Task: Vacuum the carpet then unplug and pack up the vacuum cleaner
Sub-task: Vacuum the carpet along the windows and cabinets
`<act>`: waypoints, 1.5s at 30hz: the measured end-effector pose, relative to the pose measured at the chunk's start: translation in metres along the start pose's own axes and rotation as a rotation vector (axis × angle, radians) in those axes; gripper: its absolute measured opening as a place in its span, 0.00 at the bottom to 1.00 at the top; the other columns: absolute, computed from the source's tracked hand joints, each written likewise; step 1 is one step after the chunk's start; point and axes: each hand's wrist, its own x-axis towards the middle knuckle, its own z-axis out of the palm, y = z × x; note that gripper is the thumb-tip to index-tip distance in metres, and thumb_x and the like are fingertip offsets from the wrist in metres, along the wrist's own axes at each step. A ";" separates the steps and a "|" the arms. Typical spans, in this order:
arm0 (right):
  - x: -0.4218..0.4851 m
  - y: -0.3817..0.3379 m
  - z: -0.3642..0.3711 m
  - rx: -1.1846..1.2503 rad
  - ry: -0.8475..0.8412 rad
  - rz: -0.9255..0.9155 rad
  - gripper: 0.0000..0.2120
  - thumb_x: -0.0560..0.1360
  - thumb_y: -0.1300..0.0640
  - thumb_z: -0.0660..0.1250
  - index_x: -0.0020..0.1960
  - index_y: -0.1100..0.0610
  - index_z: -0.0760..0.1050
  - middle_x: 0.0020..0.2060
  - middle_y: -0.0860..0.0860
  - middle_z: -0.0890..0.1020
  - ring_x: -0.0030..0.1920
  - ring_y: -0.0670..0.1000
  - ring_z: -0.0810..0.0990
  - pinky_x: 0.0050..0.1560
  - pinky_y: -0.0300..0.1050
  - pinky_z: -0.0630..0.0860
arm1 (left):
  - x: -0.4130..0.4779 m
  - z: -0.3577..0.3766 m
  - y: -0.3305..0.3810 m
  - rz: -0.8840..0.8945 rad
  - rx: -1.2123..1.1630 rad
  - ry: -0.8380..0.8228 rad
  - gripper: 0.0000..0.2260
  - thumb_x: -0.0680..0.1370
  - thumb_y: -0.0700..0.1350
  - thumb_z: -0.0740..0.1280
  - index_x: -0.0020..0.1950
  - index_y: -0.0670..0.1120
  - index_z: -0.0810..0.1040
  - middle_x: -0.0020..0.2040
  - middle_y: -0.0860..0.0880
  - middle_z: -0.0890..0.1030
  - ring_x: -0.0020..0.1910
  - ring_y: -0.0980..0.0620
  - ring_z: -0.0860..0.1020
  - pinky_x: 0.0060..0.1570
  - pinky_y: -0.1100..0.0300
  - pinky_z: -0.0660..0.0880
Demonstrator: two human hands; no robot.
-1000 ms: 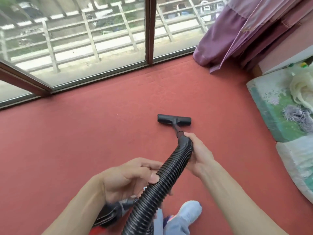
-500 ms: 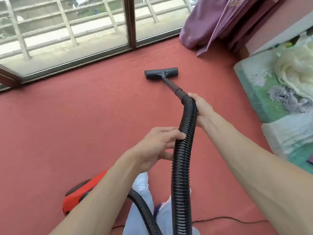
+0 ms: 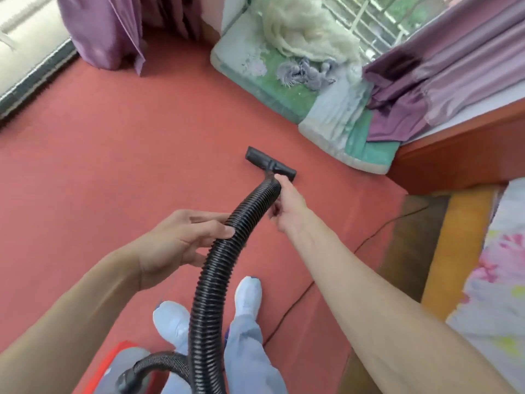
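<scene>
A black ribbed vacuum hose (image 3: 218, 265) arcs up from the red and grey vacuum body (image 3: 125, 365) at the bottom left to a black floor nozzle (image 3: 270, 164) lying on the red carpet (image 3: 113, 166). My right hand (image 3: 285, 206) grips the hose's far end just behind the nozzle. My left hand (image 3: 181, 243) holds the hose lower down, thumb and fingers around its ribs. A thin black power cord (image 3: 295, 302) trails over the carpet to the right.
Folded green and white bedding (image 3: 335, 120) with a cream net and grey cloth lies past the nozzle. Purple curtains (image 3: 443, 69) hang right and at the far left. A red wooden ledge (image 3: 460, 143) and a floral mattress (image 3: 500, 268) stand right. My feet (image 3: 247, 297) are below.
The view has swung right, away from the balcony window toward the bedding. The nozzle has been pulled back nearer to me and now points toward the folded bedding. Both hands keep hold of the hose.
</scene>
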 end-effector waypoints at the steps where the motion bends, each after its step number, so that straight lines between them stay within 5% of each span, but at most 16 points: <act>1: 0.009 0.001 -0.013 0.036 0.029 0.007 0.14 0.74 0.50 0.71 0.56 0.53 0.73 0.33 0.50 0.74 0.28 0.45 0.69 0.24 0.34 0.65 | 0.010 0.008 0.001 -0.011 0.028 0.001 0.19 0.69 0.47 0.71 0.59 0.46 0.85 0.57 0.39 0.84 0.47 0.49 0.82 0.43 0.55 0.79; 6: 0.051 0.025 -0.061 0.106 0.087 0.073 0.15 0.74 0.47 0.72 0.56 0.53 0.74 0.32 0.49 0.73 0.27 0.45 0.70 0.21 0.32 0.67 | 0.046 0.034 -0.017 -0.082 0.148 0.066 0.15 0.71 0.48 0.68 0.55 0.51 0.86 0.55 0.38 0.83 0.45 0.48 0.80 0.47 0.51 0.78; 11: 0.089 0.057 -0.066 0.030 0.017 0.112 0.20 0.73 0.46 0.74 0.60 0.55 0.75 0.31 0.48 0.75 0.27 0.44 0.72 0.24 0.35 0.69 | 0.072 0.017 -0.054 -0.086 0.213 0.174 0.12 0.80 0.46 0.65 0.54 0.60 0.85 0.43 0.46 0.86 0.36 0.54 0.79 0.38 0.58 0.77; 15: 0.121 0.076 -0.032 -0.078 -0.046 0.090 0.24 0.72 0.47 0.74 0.62 0.56 0.73 0.38 0.49 0.80 0.34 0.46 0.78 0.30 0.38 0.72 | 0.093 -0.027 -0.077 -0.171 0.308 0.196 0.10 0.77 0.51 0.72 0.58 0.58 0.84 0.42 0.51 0.85 0.38 0.56 0.80 0.35 0.65 0.75; 19: 0.165 0.104 0.025 -0.143 -0.091 0.058 0.19 0.73 0.47 0.73 0.57 0.54 0.72 0.38 0.49 0.81 0.34 0.46 0.79 0.33 0.40 0.71 | 0.120 -0.090 -0.095 -0.265 0.508 0.290 0.10 0.78 0.46 0.70 0.59 0.52 0.82 0.35 0.54 0.85 0.30 0.59 0.81 0.27 0.68 0.74; 22: 0.201 0.125 0.067 -0.137 -0.089 0.019 0.14 0.73 0.47 0.73 0.46 0.52 0.70 0.38 0.49 0.80 0.33 0.47 0.78 0.31 0.40 0.71 | 0.149 -0.136 -0.106 -0.289 0.743 0.446 0.14 0.79 0.46 0.67 0.64 0.49 0.79 0.46 0.47 0.85 0.34 0.52 0.81 0.34 0.62 0.77; 25: 0.235 0.144 0.105 -0.148 -0.059 -0.016 0.14 0.73 0.48 0.74 0.46 0.53 0.71 0.38 0.50 0.80 0.33 0.49 0.77 0.30 0.42 0.72 | 0.173 -0.173 -0.118 -0.299 1.159 0.470 0.20 0.79 0.44 0.65 0.72 0.48 0.72 0.59 0.45 0.81 0.46 0.45 0.79 0.47 0.55 0.77; 31: 0.300 0.176 0.151 -0.203 -0.072 -0.029 0.15 0.73 0.48 0.74 0.51 0.56 0.73 0.42 0.52 0.80 0.35 0.50 0.78 0.27 0.40 0.74 | 0.210 -0.221 -0.171 -0.301 1.739 0.402 0.16 0.80 0.37 0.60 0.68 0.44 0.70 0.56 0.46 0.72 0.49 0.48 0.70 0.42 0.55 0.68; 38: 0.366 0.204 0.169 -0.320 -0.069 0.009 0.16 0.76 0.51 0.72 0.57 0.57 0.71 0.49 0.61 0.81 0.34 0.52 0.79 0.29 0.44 0.75 | 0.269 -0.258 -0.242 -0.282 1.819 0.317 0.19 0.82 0.36 0.58 0.73 0.42 0.65 0.63 0.44 0.70 0.59 0.46 0.73 0.45 0.56 0.70; 42: 0.385 0.212 0.168 -0.367 -0.064 0.007 0.15 0.74 0.51 0.72 0.46 0.57 0.68 0.45 0.64 0.83 0.34 0.54 0.81 0.29 0.44 0.76 | 0.282 -0.278 -0.263 -0.311 1.796 0.196 0.27 0.81 0.34 0.58 0.80 0.41 0.56 0.67 0.42 0.69 0.64 0.45 0.72 0.59 0.54 0.73; 45: 0.379 0.202 0.163 -0.430 -0.118 0.045 0.12 0.78 0.52 0.69 0.53 0.58 0.69 0.42 0.64 0.82 0.35 0.56 0.81 0.32 0.45 0.78 | 0.279 -0.283 -0.254 -0.284 1.772 0.150 0.27 0.82 0.35 0.57 0.81 0.43 0.55 0.65 0.43 0.72 0.56 0.47 0.76 0.50 0.59 0.73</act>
